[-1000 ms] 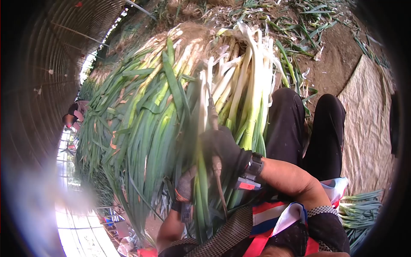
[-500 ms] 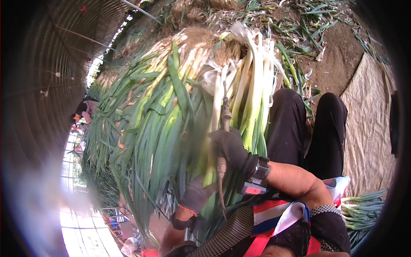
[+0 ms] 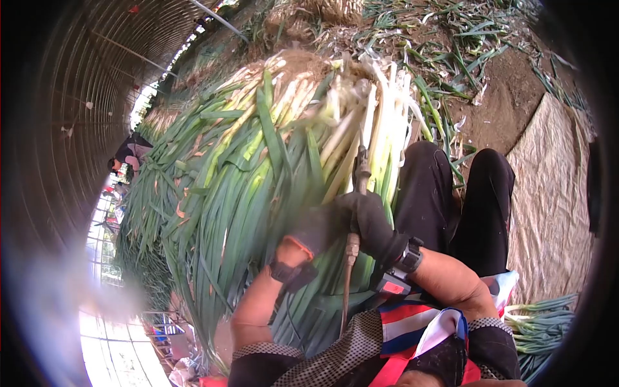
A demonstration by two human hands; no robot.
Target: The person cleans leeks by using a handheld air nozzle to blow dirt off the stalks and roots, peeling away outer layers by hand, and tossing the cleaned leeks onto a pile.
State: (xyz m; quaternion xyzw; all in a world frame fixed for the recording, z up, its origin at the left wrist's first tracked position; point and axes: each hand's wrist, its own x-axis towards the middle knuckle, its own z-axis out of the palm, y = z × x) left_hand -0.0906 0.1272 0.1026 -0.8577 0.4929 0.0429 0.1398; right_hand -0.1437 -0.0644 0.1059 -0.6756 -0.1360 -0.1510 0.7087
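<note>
My right hand [image 3: 375, 227], in a dark glove, is closed around a metal nozzle tool [image 3: 362, 169] with a thin hose running down from it. The nozzle tip points up at the pale stalks of long green onions [image 3: 385, 116]. Smeared by motion, my gloved left hand [image 3: 317, 229] is just left of my right hand, over the onion leaves; its fingers cannot be made out. A thick heap of green onions [image 3: 222, 187] lies left of my hands, white root ends toward the top.
My bent knees [image 3: 422, 193] are right of the onions. Beyond them lies a tan woven sheet [image 3: 553, 206]. More onions [image 3: 541, 326] are at lower right. Loose leaves [image 3: 464, 51] litter the soil. Another person [image 3: 131, 153] bends at far left, beside the curved tunnel wall [image 3: 71, 129].
My left hand has moved up and right, closer to my right hand. My right hand and the nozzle have shifted slightly right. The onion stalks near the nozzle now lean more and are blurred.
</note>
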